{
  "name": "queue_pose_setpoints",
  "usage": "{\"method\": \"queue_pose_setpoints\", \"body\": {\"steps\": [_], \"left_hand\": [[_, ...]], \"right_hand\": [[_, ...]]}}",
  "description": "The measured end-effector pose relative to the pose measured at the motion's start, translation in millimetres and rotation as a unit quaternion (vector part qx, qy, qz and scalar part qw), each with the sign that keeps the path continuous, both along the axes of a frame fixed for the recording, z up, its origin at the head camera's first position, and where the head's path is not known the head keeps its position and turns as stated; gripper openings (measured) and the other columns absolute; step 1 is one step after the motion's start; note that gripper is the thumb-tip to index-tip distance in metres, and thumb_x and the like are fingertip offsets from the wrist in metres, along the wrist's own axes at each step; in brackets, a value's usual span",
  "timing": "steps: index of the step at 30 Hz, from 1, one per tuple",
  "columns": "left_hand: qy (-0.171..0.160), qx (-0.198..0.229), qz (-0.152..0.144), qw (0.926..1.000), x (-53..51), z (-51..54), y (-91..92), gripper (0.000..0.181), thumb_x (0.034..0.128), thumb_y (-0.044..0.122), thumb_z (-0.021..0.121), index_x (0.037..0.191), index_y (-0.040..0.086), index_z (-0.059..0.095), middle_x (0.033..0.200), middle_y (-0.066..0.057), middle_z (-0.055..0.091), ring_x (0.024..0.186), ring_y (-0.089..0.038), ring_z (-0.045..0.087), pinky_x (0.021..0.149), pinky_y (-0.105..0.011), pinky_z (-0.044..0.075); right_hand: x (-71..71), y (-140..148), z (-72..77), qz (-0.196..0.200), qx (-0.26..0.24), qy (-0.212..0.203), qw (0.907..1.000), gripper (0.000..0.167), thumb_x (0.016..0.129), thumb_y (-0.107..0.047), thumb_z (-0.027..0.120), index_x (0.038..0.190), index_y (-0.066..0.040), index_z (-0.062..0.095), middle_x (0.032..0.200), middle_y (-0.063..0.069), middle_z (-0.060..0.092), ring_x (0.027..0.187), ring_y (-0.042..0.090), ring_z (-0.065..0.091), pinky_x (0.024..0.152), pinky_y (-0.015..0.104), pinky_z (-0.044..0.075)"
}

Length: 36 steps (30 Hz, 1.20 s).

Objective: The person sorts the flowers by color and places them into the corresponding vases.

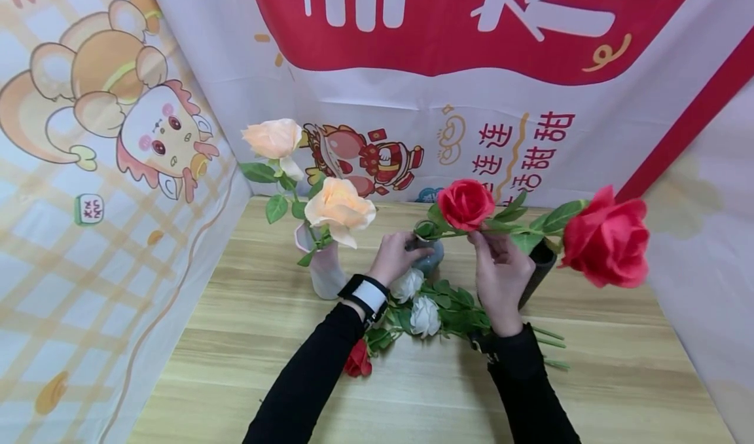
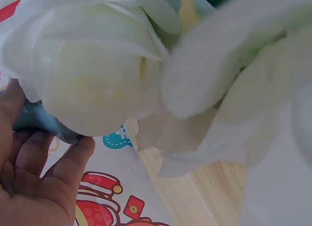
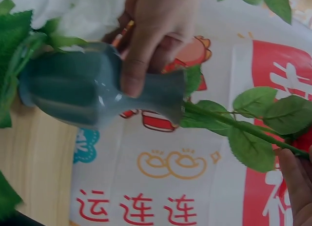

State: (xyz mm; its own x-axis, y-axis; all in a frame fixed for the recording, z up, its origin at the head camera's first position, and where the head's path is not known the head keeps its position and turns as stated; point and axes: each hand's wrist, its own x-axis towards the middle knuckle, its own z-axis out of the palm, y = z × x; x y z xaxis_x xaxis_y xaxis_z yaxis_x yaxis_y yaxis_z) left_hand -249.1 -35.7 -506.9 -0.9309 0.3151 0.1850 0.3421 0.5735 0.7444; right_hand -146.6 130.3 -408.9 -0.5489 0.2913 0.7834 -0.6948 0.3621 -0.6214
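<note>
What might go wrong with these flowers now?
The glossy, narrow-necked blue-green vase may drop or tip if the left hand loosens. The leafy green stem that the right hand pinches might snag at the vase's mouth. The black sleeves could brush the ruffled white roses lying between them.

A pale vase (image 1: 326, 270) holding two peach roses (image 1: 340, 205) stands on the wood-grain worktop (image 1: 218, 352), with loose white roses (image 1: 425, 316) lying near it. Behind hangs a white banner (image 1: 377, 93) with a red panel (image 1: 436, 54), white characters and a cartoon figure (image 1: 391, 162). On the left, a yellow-checked cloth (image 1: 35, 234) shows an upside-down cartoon animal (image 1: 161, 129).
</note>
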Motion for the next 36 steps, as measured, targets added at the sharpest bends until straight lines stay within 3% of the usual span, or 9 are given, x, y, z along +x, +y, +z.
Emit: {"method": "queue_pose_setpoints", "body": {"steps": [6, 10, 16, 20, 22, 25, 30, 32, 36], "left_hand": [[0.013, -0.002, 0.006, 0.9999, -1.1, 1.1, -0.2, 0.024, 0.0850, 0.035, 0.078, 0.099, 0.015, 0.078, 0.091, 0.003, 0.074, 0.086, -0.012, 0.069, 0.076, -0.028, 0.053], [0.016, -0.004, 0.006, 0.9999, -2.0, 1.5, 0.4, 0.024, 0.0848, 0.034, 0.078, 0.099, 0.015, 0.078, 0.092, 0.002, 0.074, 0.087, -0.013, 0.069, 0.077, -0.028, 0.053], [0.023, -0.005, 0.001, 0.9997, -2.7, 1.5, 0.1, 0.022, 0.0850, 0.033, 0.079, 0.098, 0.015, 0.078, 0.092, 0.002, 0.074, 0.087, -0.013, 0.069, 0.078, -0.029, 0.053], [0.038, -0.005, -0.002, 0.9993, -1.6, 0.9, -1.1, 0.018, 0.0848, 0.031, 0.079, 0.090, 0.013, 0.077, 0.081, 0.001, 0.072, 0.079, -0.015, 0.068, 0.073, -0.030, 0.053], [0.043, -0.004, -0.005, 0.9991, -0.9, 0.3, -1.7, 0.018, 0.0849, 0.030, 0.079, 0.085, 0.013, 0.076, 0.076, 0.001, 0.071, 0.075, -0.015, 0.067, 0.070, -0.031, 0.052], [0.040, 0.002, -0.009, 0.9992, -0.3, -0.8, -1.8, 0.018, 0.0853, 0.030, 0.079, 0.083, 0.013, 0.074, 0.074, 0.002, 0.070, 0.073, -0.015, 0.066, 0.068, -0.031, 0.052], [0.042, 0.012, -0.015, 0.9989, -0.7, -3.4, -1.9, 0.016, 0.0861, 0.029, 0.078, 0.095, 0.016, 0.076, 0.087, 0.003, 0.073, 0.082, -0.012, 0.068, 0.074, -0.029, 0.053], [0.045, 0.014, -0.015, 0.9988, -1.1, -4.1, -2.1, 0.018, 0.0861, 0.029, 0.078, 0.099, 0.016, 0.077, 0.091, 0.003, 0.074, 0.086, -0.012, 0.068, 0.077, -0.029, 0.053], [0.048, 0.012, -0.018, 0.9986, -1.3, -3.1, -1.9, 0.018, 0.0861, 0.028, 0.078, 0.099, 0.015, 0.077, 0.091, 0.002, 0.074, 0.087, -0.013, 0.069, 0.078, -0.029, 0.053]], "right_hand": [[-19.8, -1.3, -25.6, -0.033, 0.028, -0.015, 0.9989, 0.020, 0.082, 0.013, 0.072, 0.101, 0.008, 0.070, 0.082, 0.019, 0.070, 0.067, 0.032, 0.067, 0.065, 0.019, 0.051], [-31.4, -0.7, -42.2, -0.051, 0.048, -0.036, 0.9969, 0.025, 0.082, 0.005, 0.076, 0.106, 0.001, 0.071, 0.087, 0.010, 0.072, 0.075, 0.023, 0.069, 0.070, 0.018, 0.053], [-39.1, -3.9, -50.3, -0.081, 0.085, -0.050, 0.9918, 0.024, 0.085, -0.004, 0.077, 0.108, -0.003, 0.071, 0.089, 0.008, 0.071, 0.078, 0.022, 0.067, 0.073, 0.031, 0.052], [-42.0, -6.6, -52.5, -0.106, 0.133, -0.046, 0.9844, 0.034, 0.085, -0.008, 0.079, 0.116, -0.003, 0.067, 0.105, 0.015, 0.065, 0.101, 0.031, 0.060, 0.091, 0.045, 0.043], [-42.0, -7.9, -54.3, -0.120, 0.151, -0.052, 0.9798, 0.047, 0.083, -0.010, 0.081, 0.125, 0.000, 0.061, 0.119, 0.020, 0.058, 0.117, 0.036, 0.051, 0.101, 0.051, 0.035], [-42.1, -9.6, -57.4, -0.113, 0.147, -0.074, 0.9799, 0.058, 0.082, -0.009, 0.082, 0.131, 0.002, 0.053, 0.128, 0.022, 0.050, 0.124, 0.038, 0.046, 0.099, 0.054, 0.036], [-49.0, -9.5, -58.2, -0.063, 0.126, -0.108, 0.9842, 0.046, 0.084, -0.009, 0.080, 0.125, -0.002, 0.061, 0.116, 0.016, 0.061, 0.114, 0.034, 0.054, 0.093, 0.050, 0.041], [-51.8, -9.2, -57.3, -0.052, 0.125, -0.112, 0.9845, 0.044, 0.083, -0.008, 0.080, 0.124, -0.004, 0.064, 0.116, 0.014, 0.063, 0.117, 0.032, 0.053, 0.100, 0.048, 0.038], [-50.1, -7.8, -58.6, -0.045, 0.122, -0.131, 0.9828, 0.054, 0.080, -0.007, 0.083, 0.129, -0.005, 0.059, 0.122, 0.013, 0.060, 0.118, 0.030, 0.052, 0.098, 0.048, 0.039]]}}
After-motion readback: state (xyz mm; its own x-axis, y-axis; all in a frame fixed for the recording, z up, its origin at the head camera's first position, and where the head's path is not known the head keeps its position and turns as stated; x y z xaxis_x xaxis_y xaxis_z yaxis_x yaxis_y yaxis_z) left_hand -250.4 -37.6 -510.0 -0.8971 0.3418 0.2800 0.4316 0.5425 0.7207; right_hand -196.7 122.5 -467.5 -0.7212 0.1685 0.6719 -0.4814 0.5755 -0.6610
